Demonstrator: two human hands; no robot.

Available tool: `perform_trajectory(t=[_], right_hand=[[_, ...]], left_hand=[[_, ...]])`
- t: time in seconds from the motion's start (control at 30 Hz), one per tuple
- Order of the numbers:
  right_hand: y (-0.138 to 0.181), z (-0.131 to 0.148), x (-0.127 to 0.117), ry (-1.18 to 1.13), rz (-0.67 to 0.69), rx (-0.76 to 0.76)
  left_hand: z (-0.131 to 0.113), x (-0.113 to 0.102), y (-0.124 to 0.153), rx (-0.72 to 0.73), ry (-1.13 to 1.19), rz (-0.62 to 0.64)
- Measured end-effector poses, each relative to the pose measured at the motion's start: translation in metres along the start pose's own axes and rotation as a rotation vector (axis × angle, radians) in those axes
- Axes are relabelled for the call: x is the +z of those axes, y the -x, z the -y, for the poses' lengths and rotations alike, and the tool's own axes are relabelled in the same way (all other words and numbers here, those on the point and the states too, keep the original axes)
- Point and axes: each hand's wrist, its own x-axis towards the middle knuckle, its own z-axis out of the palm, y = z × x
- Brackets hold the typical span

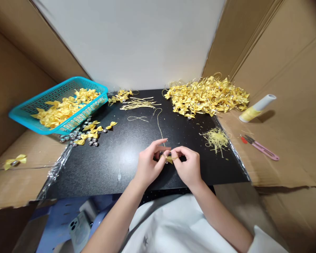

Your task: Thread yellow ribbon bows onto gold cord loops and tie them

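Observation:
My left hand (147, 163) and my right hand (188, 165) meet over the near middle of the black table (116, 158). Both pinch a small yellow ribbon bow (169, 159) between their fingertips. A thin gold cord (159, 124) runs from the bow away across the table. Whether a bell hangs on the bow I cannot tell.
A teal basket (23, 112) of yellow bows leans at the left, with loose bows and silver bells (91, 135) below it. Cut gold cords (139, 103) lie at the back, a big heap of finished bows (208, 95) at the right, cord scraps (216, 138), pink snips (262, 147), a spool (256, 107).

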Motion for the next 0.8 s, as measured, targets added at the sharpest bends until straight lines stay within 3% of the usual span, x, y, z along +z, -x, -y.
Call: perform_trajectory(t=[0.17,0.3,0.5,0.8], right_hand=[[0.0,-0.003,-0.002,-0.008,0.048,0.071],[-0.001,-0.002,-0.003,0.101,0.16,0.127],[0.001,-0.001,-0.005,0.198,0.231,0.048],[0.002,-0.004,-0.011,0.158,0.27,-0.066]], left_hand=[[0.004,-0.024,0.002,-0.103,-0.234,0.146],[0.005,-0.027,0.004,-0.146,-0.248,0.288],[0.003,-0.017,0.006,-0.184,-0.251,0.3],[0.002,-0.012,0.01,-0.17,-0.176,0.297]])
